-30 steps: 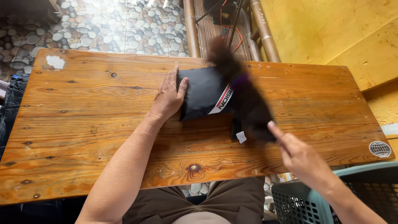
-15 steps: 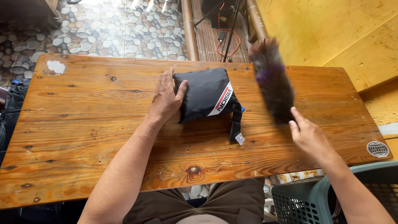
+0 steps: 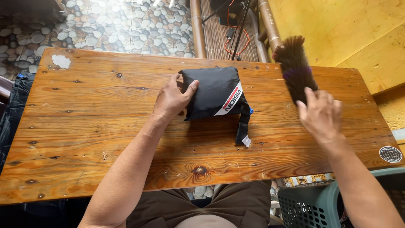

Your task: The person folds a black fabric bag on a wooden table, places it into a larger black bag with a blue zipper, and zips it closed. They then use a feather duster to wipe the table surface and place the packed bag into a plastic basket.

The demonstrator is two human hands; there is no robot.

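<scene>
Flat and spread, the left hand (image 3: pixel 172 99) presses the left side of a folded black pouch (image 3: pixel 215 93) lying near the wooden table's (image 3: pixel 84 126) far edge. Curled fingers of the right hand (image 3: pixel 320 114) grip a dark feather duster (image 3: pixel 295 67) toward the far right corner.

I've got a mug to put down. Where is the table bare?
Bare: the table left of the left hand, and the near edge. Crowded: the black pouch at centre, and the right hand with its brush.
</scene>
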